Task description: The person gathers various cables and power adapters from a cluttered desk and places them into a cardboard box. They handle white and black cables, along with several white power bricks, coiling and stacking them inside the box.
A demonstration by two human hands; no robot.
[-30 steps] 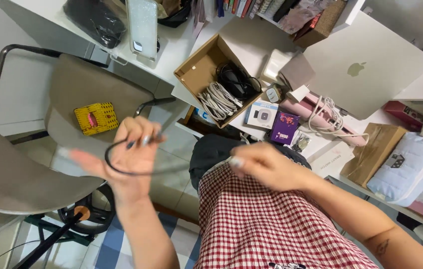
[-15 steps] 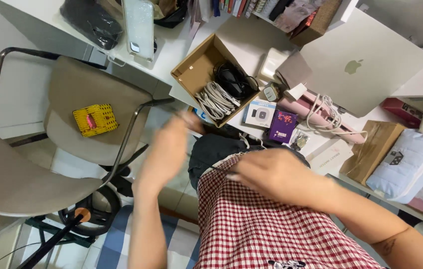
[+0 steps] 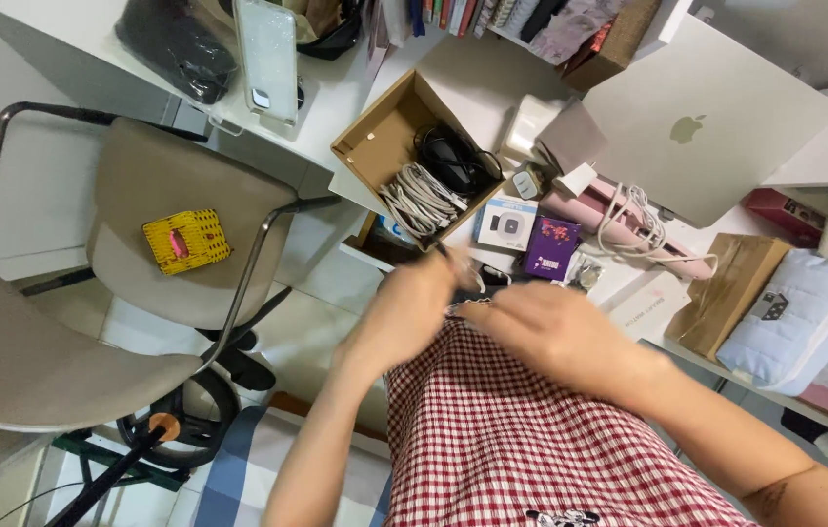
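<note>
Hands (image 3: 487, 317) blurred, close together over the checked lap, grip unclear, dark cable (image 3: 441, 251) barely visible.

A box (image 3: 375, 137) holding cables (image 3: 417, 197) sits on the counter (image 3: 477, 73), left of the laptop (image 3: 706, 122). A chair (image 3: 155, 210) stands left of the counter.
</note>
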